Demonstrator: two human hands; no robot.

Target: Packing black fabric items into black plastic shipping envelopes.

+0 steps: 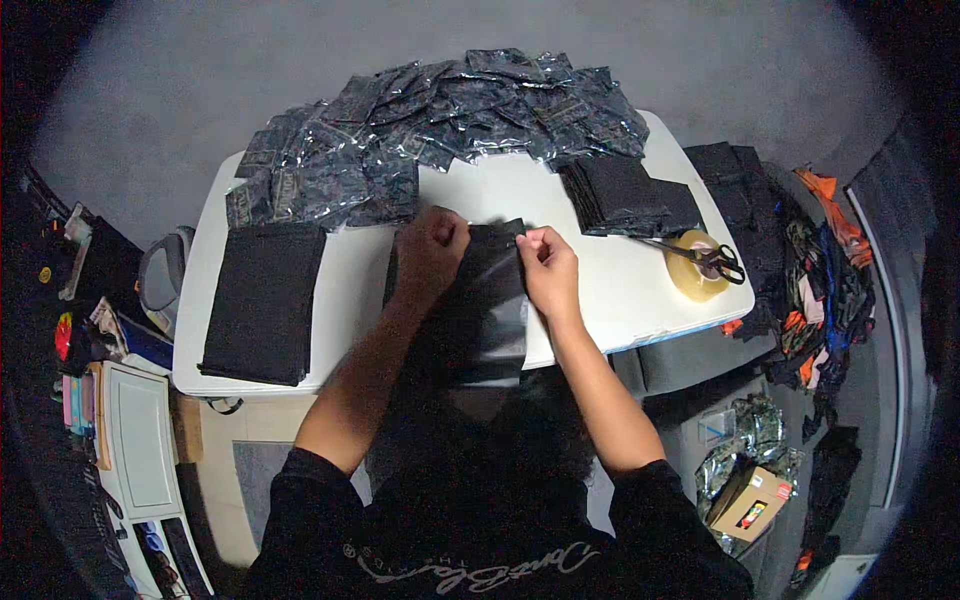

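Both of my hands pinch the far end of a dark item in a clear plastic bag, which lies over the near edge of the white table. My left hand is at its left corner, my right hand at its right corner. A stack of black folded cloth lies on the left. Many dark folded pieces in shiny clear bags form a heaped arc along the far side. Another black stack sits at the right.
A roll of clear tape stands near the table's right end, with black-handled scissors lying across it. Past that end are dark and orange fabrics. Lower right, a cardboard box rests on bagged items. A white cabinet is lower left.
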